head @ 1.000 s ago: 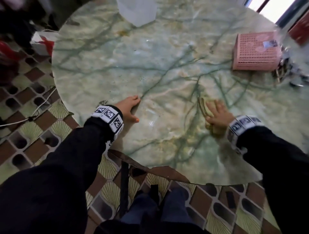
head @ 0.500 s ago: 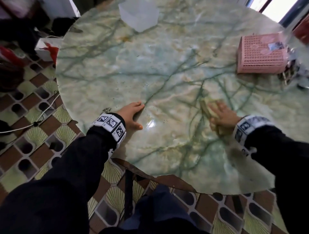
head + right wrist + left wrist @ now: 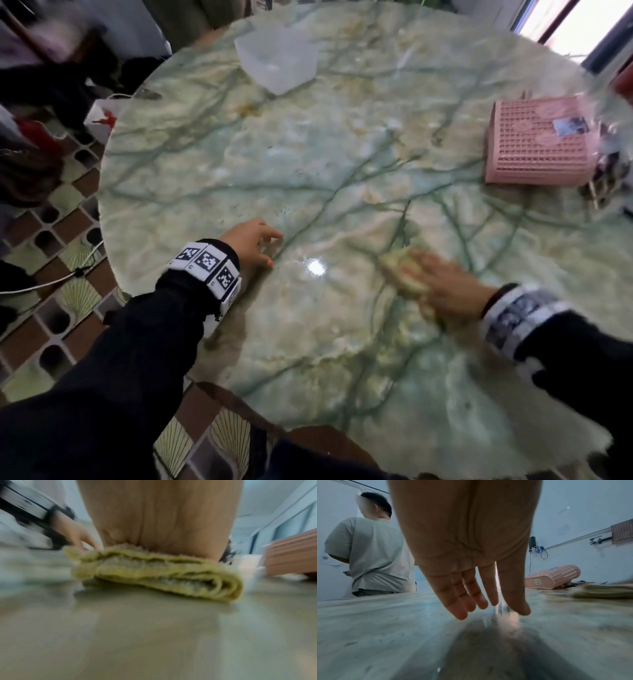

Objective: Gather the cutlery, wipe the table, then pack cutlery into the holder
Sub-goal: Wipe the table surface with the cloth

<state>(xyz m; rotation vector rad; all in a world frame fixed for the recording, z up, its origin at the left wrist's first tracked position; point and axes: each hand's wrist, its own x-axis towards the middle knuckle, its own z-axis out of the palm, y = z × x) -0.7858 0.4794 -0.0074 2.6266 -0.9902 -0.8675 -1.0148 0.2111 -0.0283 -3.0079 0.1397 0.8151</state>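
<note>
My right hand [image 3: 442, 281] lies flat on a folded yellow-green cloth [image 3: 404, 270] [image 3: 154, 574] and presses it onto the round green marble table [image 3: 308, 154], right of centre near the front. My left hand [image 3: 253, 243] [image 3: 488, 601] rests on the table near its left front edge, fingers straight and loose, holding nothing. The pink perforated cutlery holder [image 3: 537, 140] [image 3: 556, 577] lies on its side at the far right. Dark cutlery [image 3: 606, 178] is heaped just right of it, blurred.
A translucent white plastic tub [image 3: 277, 58] stands at the table's far side. Another person in a grey shirt [image 3: 373, 555] stands beyond the table in the left wrist view. Patterned floor tiles [image 3: 51, 240] and a white cable lie to the left.
My right hand has slid the cloth a little leftward across the table. My left hand stays near the left front edge, its fingertips now slightly lifted.
</note>
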